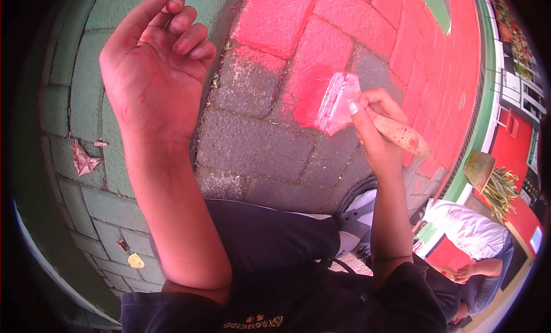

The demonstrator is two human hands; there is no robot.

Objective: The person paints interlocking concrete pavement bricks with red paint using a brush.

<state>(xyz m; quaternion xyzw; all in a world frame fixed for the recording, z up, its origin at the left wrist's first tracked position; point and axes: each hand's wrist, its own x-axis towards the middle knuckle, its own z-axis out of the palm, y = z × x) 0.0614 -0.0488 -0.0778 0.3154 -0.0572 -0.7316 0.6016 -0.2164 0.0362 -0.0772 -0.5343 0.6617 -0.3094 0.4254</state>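
Observation:
My right hand [379,123] is closed round the wooden handle of a wide paintbrush [338,100]. The brush's bristles are coated in red paint and lie over the paving bricks, at the border between red-painted bricks [275,17] and bare grey bricks [247,141]. My left hand [158,69] is raised at the upper left, palm up, with its fingers partly curled and red smears on palm and fingertips. Nothing shows in it. Beneath and beside it run green-painted bricks [117,155].
Dry leaves [85,159] and a yellow leaf [135,261] lie on the green bricks. My dark-clothed leg [270,230] is bent below the grey bricks. At the right are a potted plant [479,169] and another person [468,227] in a pale top.

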